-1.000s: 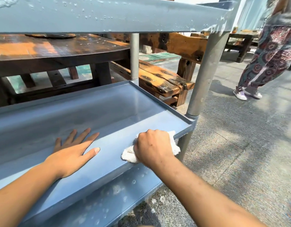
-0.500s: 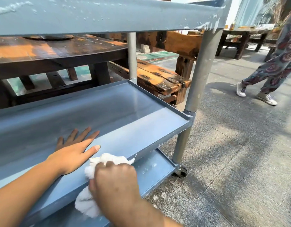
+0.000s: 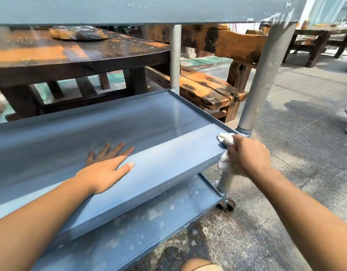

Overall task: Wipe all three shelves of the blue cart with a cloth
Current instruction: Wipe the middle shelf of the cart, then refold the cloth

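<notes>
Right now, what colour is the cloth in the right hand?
White; the cloth shows best in the head view, gripped by the right hand.

right hand [image 3: 249,155] grips white cloth [image 3: 225,138] at middle shelf [image 3: 168,167] corner; left hand [image 3: 104,171] flat on rim.

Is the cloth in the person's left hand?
No, the right hand grips the white cloth at a corner of the middle shelf; the left hand lies flat.

Smooth painted-metal cart [image 3: 168,165], fluffy white cloth [image 3: 225,139], weathered wooden table [image 3: 80,55].
</notes>
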